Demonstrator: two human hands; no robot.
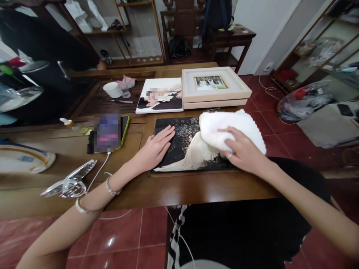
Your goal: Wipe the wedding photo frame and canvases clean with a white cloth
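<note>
A dark photo panel (pixel 179 144) showing a long pale gown lies flat near the front edge of the wooden table (pixel 179 188). My left hand (pixel 157 147) rests on the panel's left side, fingers stretched out and holding nothing. On the right part of the panel, my right hand (pixel 241 149) grips a fluffy white cloth (pixel 232 123), with the fingers bunched into it. The cloth spreads past the panel's right edge and hides that corner.
Behind the panel lie a white photo board (pixel 159 104) and stacked wooden picture frames (pixel 217 87). Left are a phone (pixel 108 130) on a cable, a dropper bottle (pixel 77 127), a shiny silver object (pixel 71 183), a plate (pixel 25 158) and a white cup (pixel 112 90). A person in black stands back left.
</note>
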